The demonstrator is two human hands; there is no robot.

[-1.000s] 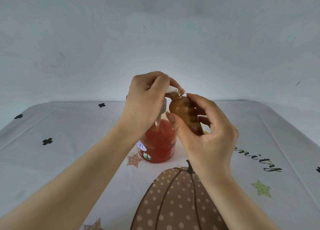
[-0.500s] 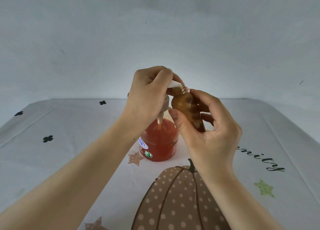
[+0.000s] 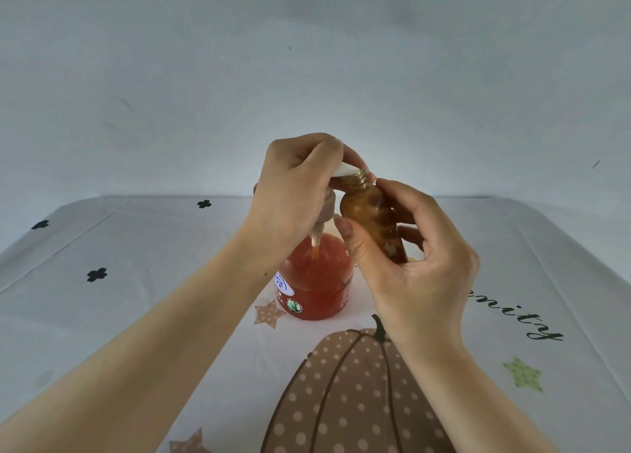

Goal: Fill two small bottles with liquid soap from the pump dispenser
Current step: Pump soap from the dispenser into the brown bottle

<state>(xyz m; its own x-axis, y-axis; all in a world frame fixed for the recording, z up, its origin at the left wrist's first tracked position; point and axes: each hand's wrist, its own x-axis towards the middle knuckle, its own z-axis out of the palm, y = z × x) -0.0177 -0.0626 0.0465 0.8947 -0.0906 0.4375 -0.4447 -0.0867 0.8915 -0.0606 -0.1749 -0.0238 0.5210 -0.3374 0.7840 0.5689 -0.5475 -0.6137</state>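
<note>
A pump dispenser (image 3: 316,278) full of orange-red soap stands on the table in the middle of the view. My left hand (image 3: 295,193) curls over its white pump head, whose nozzle tip pokes out to the right. My right hand (image 3: 413,258) grips a small amber bottle (image 3: 367,213), uncapped and tilted slightly left. Its threaded neck sits directly under the nozzle tip. A second small bottle is not visible; a pale bit of something shows behind my right hand.
The table (image 3: 119,299) wears a white cloth printed with a dotted brown pumpkin (image 3: 341,394), stars, dark clovers and black lettering at the right. A plain grey wall rises behind the table's far edge.
The pump head and my left hand have risen slightly. My right hand has kept the amber bottle's neck under the nozzle and lifted with it.
</note>
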